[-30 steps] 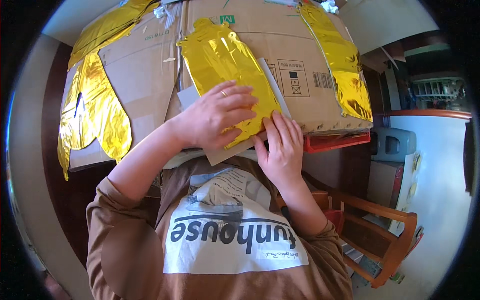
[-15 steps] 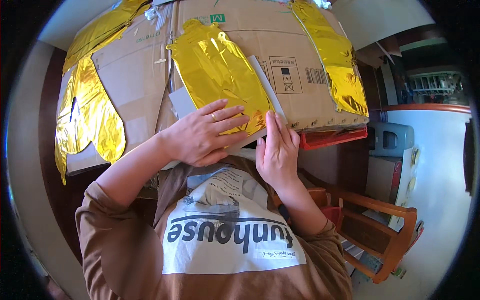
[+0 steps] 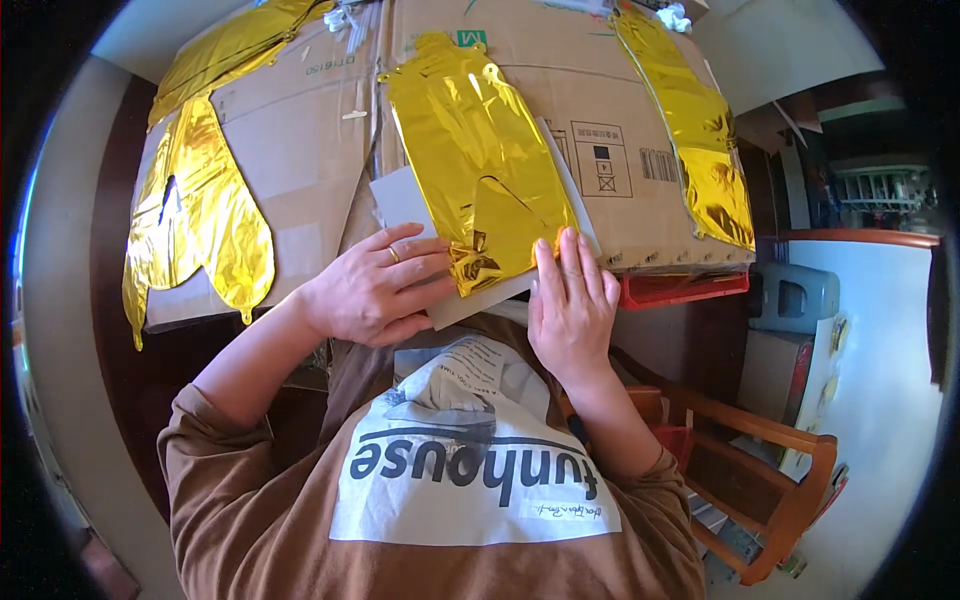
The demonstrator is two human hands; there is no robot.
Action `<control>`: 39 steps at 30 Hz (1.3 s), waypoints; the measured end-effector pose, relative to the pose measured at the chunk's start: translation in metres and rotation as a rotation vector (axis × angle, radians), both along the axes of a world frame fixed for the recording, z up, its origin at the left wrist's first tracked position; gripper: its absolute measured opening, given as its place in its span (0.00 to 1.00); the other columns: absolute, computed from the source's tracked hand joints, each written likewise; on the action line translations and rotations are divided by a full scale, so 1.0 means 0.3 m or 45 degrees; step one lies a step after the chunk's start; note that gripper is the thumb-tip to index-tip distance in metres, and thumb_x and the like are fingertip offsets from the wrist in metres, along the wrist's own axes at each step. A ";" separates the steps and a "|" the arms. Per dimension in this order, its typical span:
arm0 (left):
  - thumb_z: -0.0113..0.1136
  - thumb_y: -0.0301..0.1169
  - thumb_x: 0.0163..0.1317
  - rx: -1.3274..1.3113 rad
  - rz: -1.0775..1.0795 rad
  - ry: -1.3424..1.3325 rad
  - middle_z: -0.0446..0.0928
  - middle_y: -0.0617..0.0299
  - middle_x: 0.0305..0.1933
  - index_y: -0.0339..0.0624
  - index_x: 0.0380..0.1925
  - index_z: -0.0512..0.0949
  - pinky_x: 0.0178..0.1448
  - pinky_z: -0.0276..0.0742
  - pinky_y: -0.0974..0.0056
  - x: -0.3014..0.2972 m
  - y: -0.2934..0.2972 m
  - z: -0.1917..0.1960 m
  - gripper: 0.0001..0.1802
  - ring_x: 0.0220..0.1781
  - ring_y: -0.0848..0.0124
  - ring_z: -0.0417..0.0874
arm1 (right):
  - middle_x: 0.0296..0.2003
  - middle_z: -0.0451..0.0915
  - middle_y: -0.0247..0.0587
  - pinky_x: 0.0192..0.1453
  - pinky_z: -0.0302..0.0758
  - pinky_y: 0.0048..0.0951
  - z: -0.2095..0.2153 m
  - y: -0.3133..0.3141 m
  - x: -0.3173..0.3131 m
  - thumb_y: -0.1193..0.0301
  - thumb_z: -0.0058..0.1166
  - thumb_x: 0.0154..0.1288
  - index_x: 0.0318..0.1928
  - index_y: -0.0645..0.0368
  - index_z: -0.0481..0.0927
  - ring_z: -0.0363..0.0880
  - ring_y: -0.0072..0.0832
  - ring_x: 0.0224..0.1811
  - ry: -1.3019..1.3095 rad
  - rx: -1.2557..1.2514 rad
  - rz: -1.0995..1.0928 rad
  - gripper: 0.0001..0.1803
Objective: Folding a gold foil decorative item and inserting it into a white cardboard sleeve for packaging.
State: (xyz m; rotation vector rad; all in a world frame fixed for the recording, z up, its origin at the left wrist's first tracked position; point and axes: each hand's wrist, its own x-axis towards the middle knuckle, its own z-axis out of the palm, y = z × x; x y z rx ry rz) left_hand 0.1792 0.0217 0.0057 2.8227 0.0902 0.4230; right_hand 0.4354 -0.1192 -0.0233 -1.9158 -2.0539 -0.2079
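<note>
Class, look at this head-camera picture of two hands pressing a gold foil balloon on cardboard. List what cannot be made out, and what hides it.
- Near end of the crinkled gold foil balloon: head view, covered by the left hand and right hand.
- Flat grey card sheet under it: mostly hidden by balloon and hands.
- Gold foil balloon at top left: its far end is cut off by the picture's rim.
- Red tray: mostly under the flattened brown cardboard box.

The middle gold foil balloon (image 3: 478,165) is showing a glossy, mirror-bright metallic film, crinkling into rough folds at its lower end. Under it, a grey card sheet (image 3: 405,200) is looking matt and smooth. The flattened cardboard box (image 3: 300,130) beneath the balloon is looking like dull, fibrous brown paperboard. Right of the box, a wooden chair (image 3: 790,470) is gleaming with varnish.
</note>
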 end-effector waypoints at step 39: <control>0.56 0.67 0.62 0.076 0.703 0.322 0.48 0.44 0.83 0.39 0.79 0.50 0.85 0.40 0.46 0.099 0.180 -0.019 0.58 0.85 0.50 0.46 | 0.62 0.71 0.59 0.53 0.67 0.49 0.024 0.061 -0.073 0.42 0.59 0.65 0.61 0.65 0.74 0.74 0.49 0.50 0.080 0.070 -0.228 0.40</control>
